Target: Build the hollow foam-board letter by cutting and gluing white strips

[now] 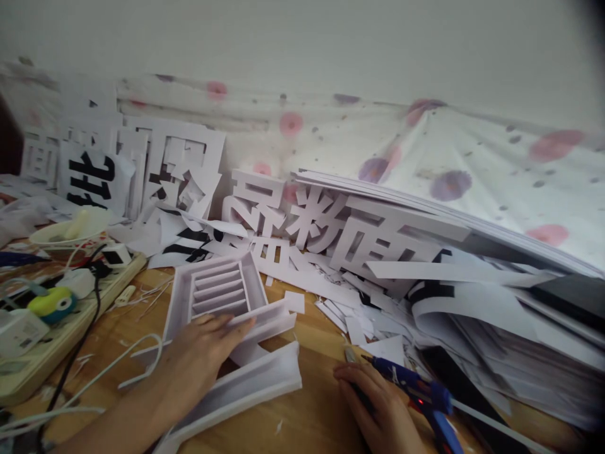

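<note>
The left hand (203, 350) lay open, fingers flat on the near edge of a white foam-board frame (215, 287) at the middle of the wooden table (312, 422). To the right, the right hand (373, 403) rested curled against a blue glue gun (425, 394). I could not tell whether it gripped the glue gun.

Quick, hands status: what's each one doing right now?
Left hand: open, fingers flat on the white ribbed letter piece.
Right hand: closed on a thin dark tool, beside the blue glue gun.
</note>
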